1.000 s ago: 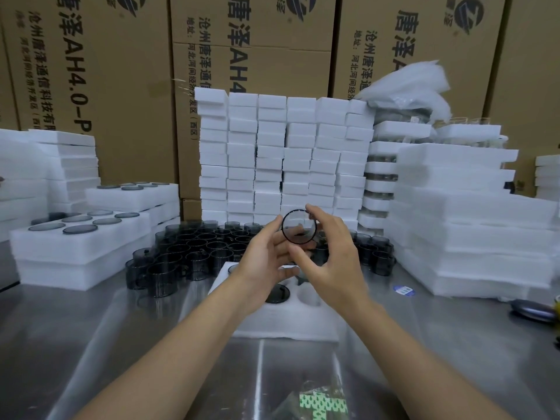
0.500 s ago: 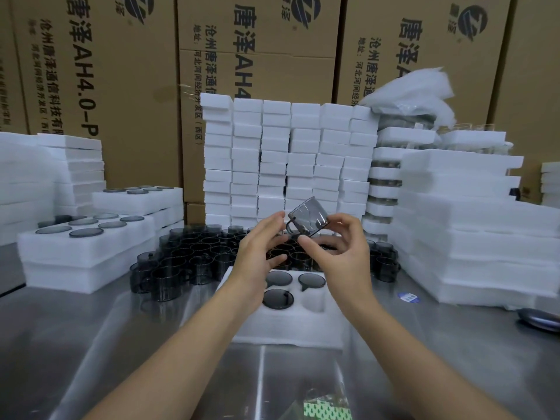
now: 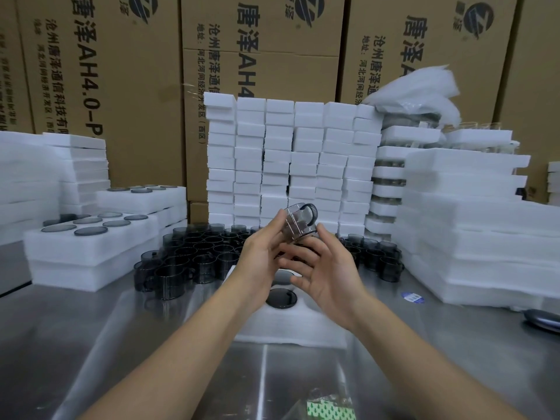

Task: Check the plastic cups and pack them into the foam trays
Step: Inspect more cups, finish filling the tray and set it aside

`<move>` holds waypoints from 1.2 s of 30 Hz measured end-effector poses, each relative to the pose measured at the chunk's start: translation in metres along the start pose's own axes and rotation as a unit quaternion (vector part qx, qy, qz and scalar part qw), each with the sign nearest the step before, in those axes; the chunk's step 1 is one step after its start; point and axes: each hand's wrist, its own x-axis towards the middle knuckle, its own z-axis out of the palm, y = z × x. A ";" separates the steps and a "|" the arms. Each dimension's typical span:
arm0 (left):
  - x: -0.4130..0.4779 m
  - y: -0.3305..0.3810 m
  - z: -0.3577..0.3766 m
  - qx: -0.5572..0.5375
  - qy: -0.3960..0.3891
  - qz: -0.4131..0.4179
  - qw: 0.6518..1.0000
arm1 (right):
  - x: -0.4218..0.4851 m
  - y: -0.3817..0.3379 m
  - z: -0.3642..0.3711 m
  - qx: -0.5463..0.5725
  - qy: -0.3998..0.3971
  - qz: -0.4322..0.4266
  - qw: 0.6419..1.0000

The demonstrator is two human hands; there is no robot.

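Above the steel desk (image 3: 136, 344) and the foam tray (image 3: 288, 325), we have turned the cup (image 3: 298, 221) from rim-on to sideways, handle up. Our left hand (image 3: 265, 250) grip holds it; the right hand (image 3: 328, 271) grip is wide. Checking seems nearly done.

Held cup (image 3: 298, 221): smoky grey, see-thru, darker handle. Loose cups (image 3: 209, 250) at tabletop (image 3: 121, 344) back: same dark grey. Foam trays (image 3: 91, 239) white. Cardboard boxes (image 3: 127, 86) brown w/ black print. Tabletop silver. Near edge: green-white patterned pack (image 3: 328, 411). Right: blue sticker (image 3: 412, 297).
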 end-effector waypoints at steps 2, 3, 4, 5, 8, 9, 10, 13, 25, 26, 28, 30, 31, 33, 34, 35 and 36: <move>-0.001 -0.001 -0.001 0.012 0.012 0.018 1.000 | -0.002 0.000 0.001 0.008 -0.005 -0.016 1.000; -0.002 -0.002 -0.001 0.016 0.020 0.027 0.999 | -0.002 0.000 0.002 0.007 -0.006 -0.024 1.000; -0.003 -0.002 -0.001 0.020 0.028 0.032 0.999 | -0.003 0.000 0.002 0.000 -0.006 -0.031 1.000; -0.003 -0.003 -0.001 0.023 0.033 0.033 0.999 | -0.003 0.000 0.001 -0.010 -0.006 -0.037 0.999; -0.003 -0.003 0.001 0.015 0.029 0.030 0.999 | -0.003 0.000 0.001 -0.014 -0.012 -0.030 0.999; -0.003 -0.002 0.002 0.011 0.018 0.022 1.000 | -0.003 0.000 0.001 -0.006 -0.015 -0.020 1.000; -0.004 -0.001 0.003 0.004 0.000 0.009 1.000 | -0.002 0.000 0.001 0.002 -0.018 -0.010 1.000; -0.004 0.002 0.004 -0.018 -0.029 -0.018 0.999 | -0.001 -0.001 0.001 0.001 -0.025 0.015 1.000; 0.000 -0.010 0.000 0.169 -0.003 0.032 0.985 | 0.024 -0.012 -0.048 -0.152 0.247 -0.067 0.955; 0.000 -0.013 0.001 0.197 -0.018 0.039 0.980 | 0.026 -0.015 -0.060 -0.158 0.281 -0.080 0.943; 0.002 -0.021 0.003 0.224 -0.047 0.042 0.972 | 0.028 -0.019 -0.085 -0.167 0.336 -0.087 0.923; 0.003 -0.029 0.005 0.265 -0.076 0.035 0.961 | 0.029 -0.019 -0.106 -0.174 0.374 -0.080 0.908; 0.002 -0.031 0.005 0.295 -0.087 0.030 0.951 | 0.029 -0.018 -0.114 -0.173 0.385 -0.075 0.903; 0.003 -0.034 0.004 0.346 -0.085 0.022 0.934 | 0.031 -0.016 -0.124 -0.172 0.398 -0.069 0.899; 0.004 -0.033 0.002 0.364 -0.075 0.019 0.928 | 0.032 -0.014 -0.127 -0.177 0.400 -0.068 0.897; 0.005 -0.032 0.000 0.379 -0.066 0.017 0.923 | 0.033 -0.012 -0.128 -0.185 0.401 -0.068 0.895; 0.005 -0.030 -0.001 0.393 -0.059 0.015 0.918 | 0.034 -0.011 -0.129 -0.194 0.399 -0.067 0.894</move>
